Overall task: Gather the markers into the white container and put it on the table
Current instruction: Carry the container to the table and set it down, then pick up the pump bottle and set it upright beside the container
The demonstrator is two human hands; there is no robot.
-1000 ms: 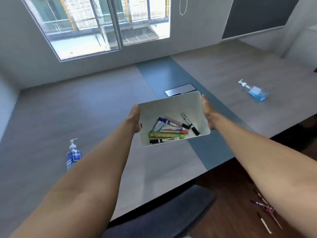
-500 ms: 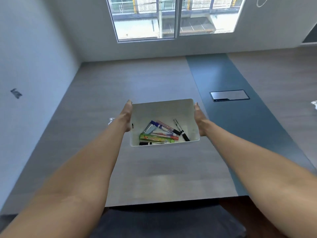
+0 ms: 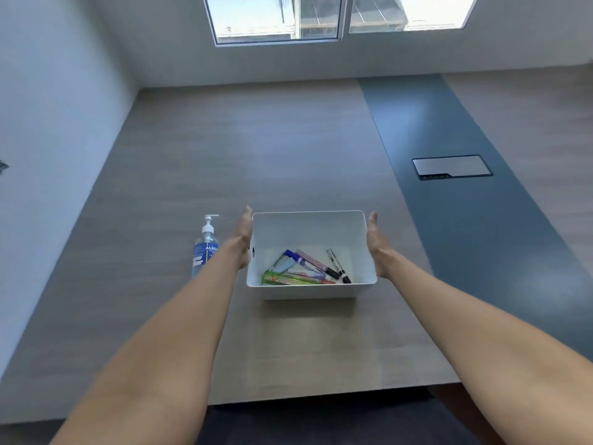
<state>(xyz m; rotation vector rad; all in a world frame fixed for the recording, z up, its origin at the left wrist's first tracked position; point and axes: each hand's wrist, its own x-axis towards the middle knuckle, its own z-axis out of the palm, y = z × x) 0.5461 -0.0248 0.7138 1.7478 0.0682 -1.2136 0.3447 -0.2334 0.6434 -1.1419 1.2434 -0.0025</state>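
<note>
While both arms reach forward, I see the white container (image 3: 309, 232) sitting on the wood-grain table (image 3: 224, 162), its base apparently down on the surface. Left hand (image 3: 243, 236) flat against the container's left wall, fingers straight and pressed together, thumb hidden. Right hand (image 3: 374, 242) beside the right wall, fingers also straight and together; whether the palm touches the wall or stands just off it, I cannot tell. Neither hand curls around the rim. Markers (image 3: 308, 268) lie loose in the bottom toward the near side: blue-capped, pink, black-tipped, plus a green packet-like item (image 3: 282, 279). Hand sanitizer pump bottle (image 3: 205, 248), blue label, stands upright just left of the left forearm. Dark blue strip (image 3: 465, 203) runs along the table at right, with a closed rectangular cable hatch (image 3: 451, 167) set in it.
</note>
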